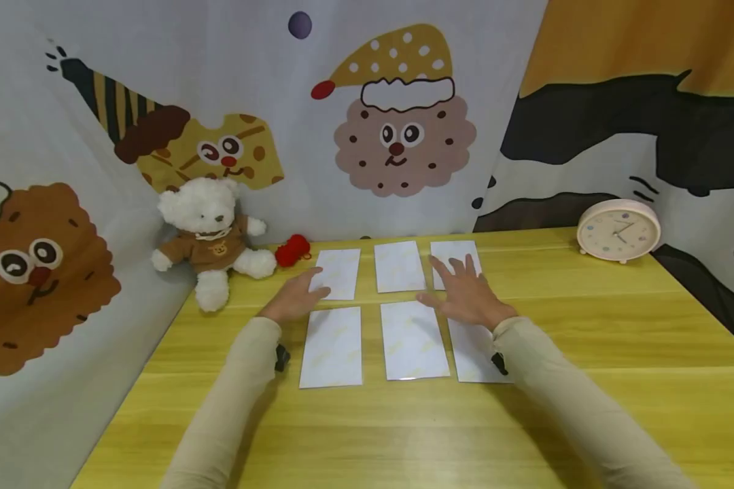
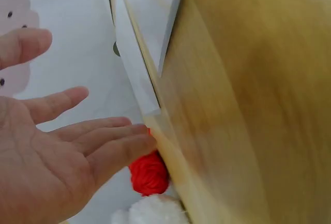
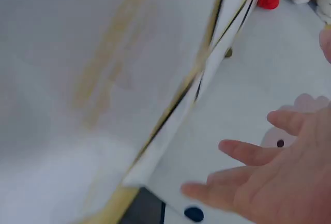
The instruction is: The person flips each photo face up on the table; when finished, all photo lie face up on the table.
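Closest in, on a yellow wood-grain table [image 1: 373, 441], two pale sleeves [image 1: 238, 380], slanting inward. Next, flat in a row below the hands: near left card [image 1: 332, 348], near middle card [image 1: 414, 341] and near right card [image 1: 474, 350], all white and rectangular, with faint yellow marks. Long axes running away from the body; far end of the left one leaning slightly right, far ends of the other two leaning left.

Beyond, a released left hand [image 1: 293, 295], fingers extended, at the left edge of the far left card [image 1: 338, 275]. Likewise released, a right hand [image 1: 467, 295], fingers spread, over the far right card [image 1: 455, 248] and the top of the near right one, partly hiding both. Between, the far middle card [image 1: 399, 267], tilted a little left at its far end; same white face, same lengthwise direction.

Farther back: a red bundle [image 1: 292, 250] just beside a white teddy bear [image 1: 211, 234] in a brown top; well to the right, a pale round clock [image 1: 620, 231]. Behind everything, a cartoon-printed wall cloth [image 1: 251, 61].
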The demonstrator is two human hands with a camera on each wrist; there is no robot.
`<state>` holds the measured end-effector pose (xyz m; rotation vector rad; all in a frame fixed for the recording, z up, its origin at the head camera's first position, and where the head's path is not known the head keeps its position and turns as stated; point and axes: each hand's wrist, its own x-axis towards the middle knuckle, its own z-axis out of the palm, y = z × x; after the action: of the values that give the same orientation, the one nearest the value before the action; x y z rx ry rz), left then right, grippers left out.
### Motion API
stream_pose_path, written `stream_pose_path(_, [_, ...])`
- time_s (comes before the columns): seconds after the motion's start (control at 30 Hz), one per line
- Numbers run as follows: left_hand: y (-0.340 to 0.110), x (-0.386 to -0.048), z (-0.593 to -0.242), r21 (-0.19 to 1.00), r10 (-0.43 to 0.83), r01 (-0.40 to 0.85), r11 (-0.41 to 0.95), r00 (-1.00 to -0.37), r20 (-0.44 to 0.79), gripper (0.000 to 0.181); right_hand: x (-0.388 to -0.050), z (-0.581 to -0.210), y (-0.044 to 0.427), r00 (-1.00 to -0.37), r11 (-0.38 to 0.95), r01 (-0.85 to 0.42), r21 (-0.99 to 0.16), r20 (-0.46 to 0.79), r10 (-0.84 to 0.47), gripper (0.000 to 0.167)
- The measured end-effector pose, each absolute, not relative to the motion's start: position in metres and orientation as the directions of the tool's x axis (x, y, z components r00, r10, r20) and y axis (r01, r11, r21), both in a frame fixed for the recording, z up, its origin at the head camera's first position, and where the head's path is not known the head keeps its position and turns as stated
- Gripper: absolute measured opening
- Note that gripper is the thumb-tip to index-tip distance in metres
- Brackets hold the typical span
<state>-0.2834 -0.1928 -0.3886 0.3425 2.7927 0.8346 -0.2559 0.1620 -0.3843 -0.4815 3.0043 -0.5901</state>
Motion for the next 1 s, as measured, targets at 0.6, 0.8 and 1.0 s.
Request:
stream_pose_path(0.6, [-0.198,-0.302,-0.384,0.832,0.059,-0.145,0.536,-0.976,-0.208,0.058,-0.297,-0.393,0.090,-0.915,0.633,-0.272,-0.725,-0.008,-0.403,0.072])
stream_pose_path(0.8, [-0.193,-0.307,-0.378,0.821,0.045,-0.172,0.545,-0.971,-0.234,0.054,-0.310,-0.389,0.059,-0.911,0.616,-0.258,-0.744,-0.024,-0.411,0.069])
stream_pose_path(1.0, [-0.188,-0.311,-0.374,0.773,0.023,-0.201,0.601,-0.963,-0.268,0.053,-0.320,-0.390,0.029,-0.921,0.620,-0.231,-0.750,-0.037,-0.388,0.067])
